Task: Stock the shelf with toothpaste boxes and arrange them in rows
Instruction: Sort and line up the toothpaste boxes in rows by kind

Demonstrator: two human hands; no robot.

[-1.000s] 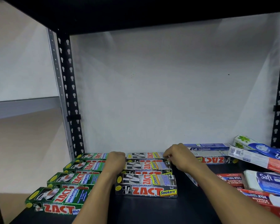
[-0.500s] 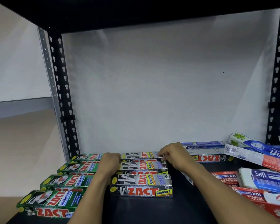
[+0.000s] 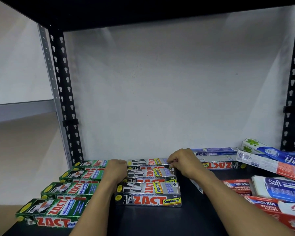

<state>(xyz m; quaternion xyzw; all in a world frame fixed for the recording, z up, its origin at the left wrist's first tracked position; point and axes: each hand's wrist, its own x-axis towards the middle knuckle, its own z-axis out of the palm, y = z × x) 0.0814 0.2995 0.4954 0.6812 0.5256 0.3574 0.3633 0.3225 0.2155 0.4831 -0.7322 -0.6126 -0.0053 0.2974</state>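
Head view. Silver Smokers row [image 3: 148,189]: three boxes, mid-shelf [image 3: 152,222], beside green Whitening row [image 3: 70,188]. Right hand [image 3: 182,160] pinches the right end of the rear box [image 3: 148,161]. Left hand [image 3: 117,169] sits at the left ends with its fingers hidden, grip unclear. Likely squaring the row. Loose boxes [image 3: 271,184] are heaped at right.

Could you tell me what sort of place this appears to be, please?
Probably a shop or stockroom: a black slotted-steel shelf holds rows of Zact boxes, with loose Safi boxes piled at the right.

Bare left forearm [image 3: 99,201] and bare right forearm [image 3: 233,201], uncovered as far as they show, end in bare-fingered grips: left grip [image 3: 117,169], right grip [image 3: 184,162].
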